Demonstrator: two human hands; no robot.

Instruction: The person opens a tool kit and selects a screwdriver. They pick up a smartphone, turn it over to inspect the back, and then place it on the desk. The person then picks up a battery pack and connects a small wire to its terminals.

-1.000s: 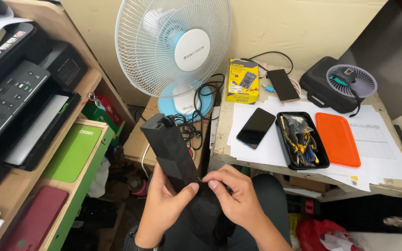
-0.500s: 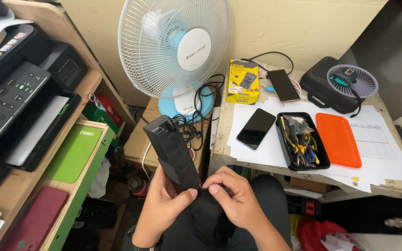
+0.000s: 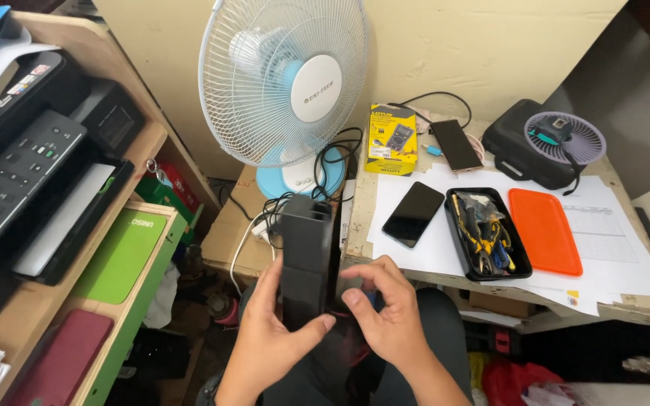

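A matt black plastic box (image 3: 306,259), smooth-sided, is the thing being held. The fan (image 3: 283,79) has a glossy white wire guard and pale blue plastic blades and base. The table (image 3: 641,304) top is worn, unpainted wood, covered with plain white paper sheets (image 3: 603,248). A phone (image 3: 413,214) has a glossy dark glass face. The black tray (image 3: 453,240) is shiny plastic; the orange lid (image 3: 545,230) is smooth, slightly glossy plastic. The printer (image 3: 24,173) is matt black plastic. The yellow packet (image 3: 390,140) looks like printed cardboard.
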